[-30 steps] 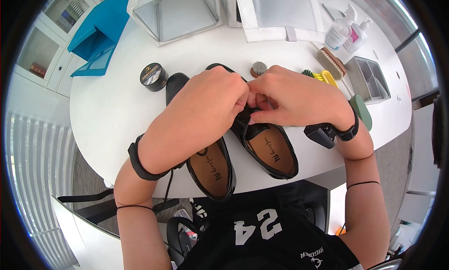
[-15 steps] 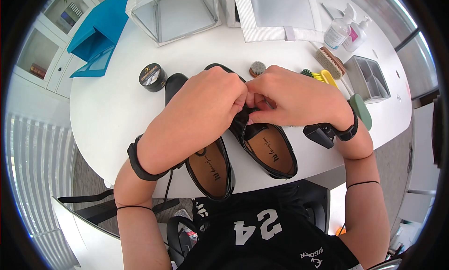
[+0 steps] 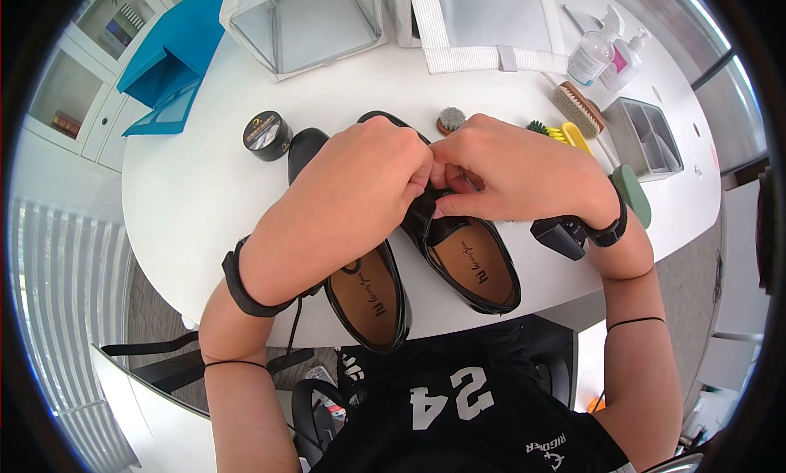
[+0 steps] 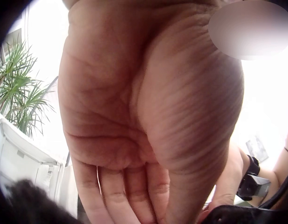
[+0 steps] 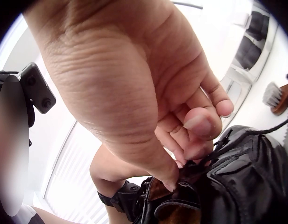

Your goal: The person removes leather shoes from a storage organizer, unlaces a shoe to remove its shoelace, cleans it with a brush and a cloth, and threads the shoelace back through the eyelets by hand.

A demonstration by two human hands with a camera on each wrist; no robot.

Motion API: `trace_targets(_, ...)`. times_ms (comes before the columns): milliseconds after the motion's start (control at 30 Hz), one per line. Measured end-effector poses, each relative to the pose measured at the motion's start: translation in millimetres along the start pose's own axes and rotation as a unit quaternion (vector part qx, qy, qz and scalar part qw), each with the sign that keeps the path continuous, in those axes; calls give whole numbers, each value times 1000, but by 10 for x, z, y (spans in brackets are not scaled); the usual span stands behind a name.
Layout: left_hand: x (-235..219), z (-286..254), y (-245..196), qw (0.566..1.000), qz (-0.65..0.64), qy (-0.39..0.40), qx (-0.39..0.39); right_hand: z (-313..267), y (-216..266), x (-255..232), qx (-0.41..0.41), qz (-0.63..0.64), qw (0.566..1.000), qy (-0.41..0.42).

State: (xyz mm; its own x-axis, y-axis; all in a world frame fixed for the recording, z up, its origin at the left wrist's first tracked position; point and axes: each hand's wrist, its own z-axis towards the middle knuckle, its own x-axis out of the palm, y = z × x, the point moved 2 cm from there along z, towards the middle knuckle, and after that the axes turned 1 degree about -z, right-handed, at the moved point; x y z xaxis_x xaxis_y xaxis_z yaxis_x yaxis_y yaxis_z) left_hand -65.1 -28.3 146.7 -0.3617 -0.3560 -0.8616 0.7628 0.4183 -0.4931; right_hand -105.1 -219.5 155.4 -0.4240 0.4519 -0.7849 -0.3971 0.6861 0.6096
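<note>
Two black shiny lace-up shoes with tan insoles lie side by side in the head view, the left shoe (image 3: 368,301) and the right shoe (image 3: 475,264). My left hand (image 3: 360,166) reaches over both, fingers curled down onto the right shoe's lacing; its fingertips are hidden. Facing it, my right hand (image 3: 516,170) grips the same shoe at the tongue and lacing. In the right wrist view the thumb (image 5: 169,179) presses at the shoe's opening, with bent fingers beside the laces. A black lace (image 5: 267,132) trails off to the right. The left wrist view shows mainly the palm (image 4: 106,88).
Around the shoes on the white table (image 3: 196,203) are a round black tin (image 3: 268,135), a small round brush (image 3: 450,121), a larger brush (image 3: 579,110), a yellow-handled brush (image 3: 573,135), a grey box (image 3: 644,139) and bottles (image 3: 591,57). Fabric boxes (image 3: 307,31) stand behind.
The view has shifted very slightly. Both hands keep their places at the right shoe, and the shoes have not visibly moved.
</note>
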Motion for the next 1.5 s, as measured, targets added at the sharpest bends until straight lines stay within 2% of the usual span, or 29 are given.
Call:
trace_targets(167, -2, -3, -13, 1000, 5, 11, -15, -5, -5, 1, 7, -3, 1000, 3)
trace_targets(233, 5, -27, -10, 1000, 0, -13, -1, -3, -61, 27, -14, -22, 1000, -1)
trace_targets(567, -8, -23, -2, 1000, 0, -10, 10, 9, -60, 22, -9, -17, 1000, 0)
trace_targets(633, -21, -8, -14, 1000, 0, 18, -13, 10, -55, 16, -1, -8, 1000, 6)
trace_targets(767, -24, -6, -21, 1000, -5, 18, -15, 8, -70, 19, -10, -18, 1000, 2)
trace_targets(967, -18, -16, -11, 1000, -1, -3, 3, 14, -36, -6, 33, -8, 999, 32)
trace_targets(1233, -17, -3, -12, 1000, 0, 19, -16, 15, -76, 20, -8, -16, 1000, 7)
trace_targets(1500, -10, 0, -4, 1000, -3, 19, -17, 18, -74, 21, 2, -7, 1000, 13)
